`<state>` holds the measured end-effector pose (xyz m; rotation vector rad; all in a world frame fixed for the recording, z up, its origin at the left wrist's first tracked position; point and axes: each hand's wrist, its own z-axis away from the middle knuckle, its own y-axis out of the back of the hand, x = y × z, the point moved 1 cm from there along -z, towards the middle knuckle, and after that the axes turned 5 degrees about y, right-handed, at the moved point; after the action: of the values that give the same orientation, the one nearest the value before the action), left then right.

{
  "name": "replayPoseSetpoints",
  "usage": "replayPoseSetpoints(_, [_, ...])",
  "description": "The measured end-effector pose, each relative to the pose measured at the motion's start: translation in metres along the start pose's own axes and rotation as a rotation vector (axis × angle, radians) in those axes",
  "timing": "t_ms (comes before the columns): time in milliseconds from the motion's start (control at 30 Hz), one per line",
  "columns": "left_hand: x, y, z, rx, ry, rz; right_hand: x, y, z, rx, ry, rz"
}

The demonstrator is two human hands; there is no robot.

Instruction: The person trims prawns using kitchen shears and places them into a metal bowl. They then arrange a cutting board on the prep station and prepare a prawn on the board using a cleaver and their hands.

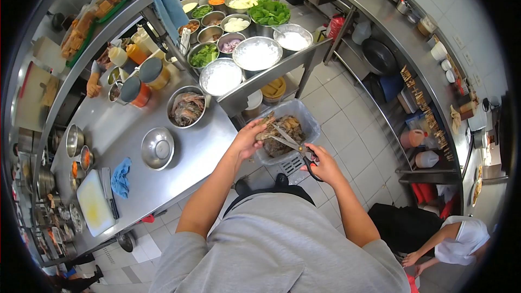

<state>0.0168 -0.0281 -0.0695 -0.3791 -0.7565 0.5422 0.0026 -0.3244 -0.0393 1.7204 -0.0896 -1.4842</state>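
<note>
Over a lined bin (310, 122) holding brownish scraps, my left hand (249, 139) pinches a shrimp (266, 132). My right hand (324, 164) is closed on the black handles of metal scissors (290, 142). The scissor blades are apart and point at the shrimp. On the steel table to the left, a metal bowl (187, 107) is filled with shrimp. An empty metal bowl (158, 148) sits beside it.
Bowls of cut vegetables (244, 0) stand on a rack ahead. The steel table (135, 125) holds a cutting board (95, 203), a knife (109, 192) and a blue cloth (121, 178). A person (461, 239) is at lower right; another person's hand (94, 85) shows at left.
</note>
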Motion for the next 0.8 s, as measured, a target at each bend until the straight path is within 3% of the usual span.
replayPoseSetpoints(300, [-0.013,0.019,-0.011,-0.132,0.009,0.011,-0.009,-0.002,-0.004,-0.046,0.005,0.01])
replayPoseSetpoints(467, [-0.018,0.001,-0.01,0.078,-0.082,-0.027,-0.004,-0.01,0.004,-0.054,-0.112,-0.063])
replayPoseSetpoints(700, [-0.034,0.007,-0.025,0.138,-0.044,-0.185,0.021,-0.028,0.024,-0.178,-0.386,-0.214])
replayPoseSetpoints(800, [-0.038,0.012,-0.027,0.119,-0.029,-0.263,0.038,-0.041,0.034,-0.112,-0.268,-0.34])
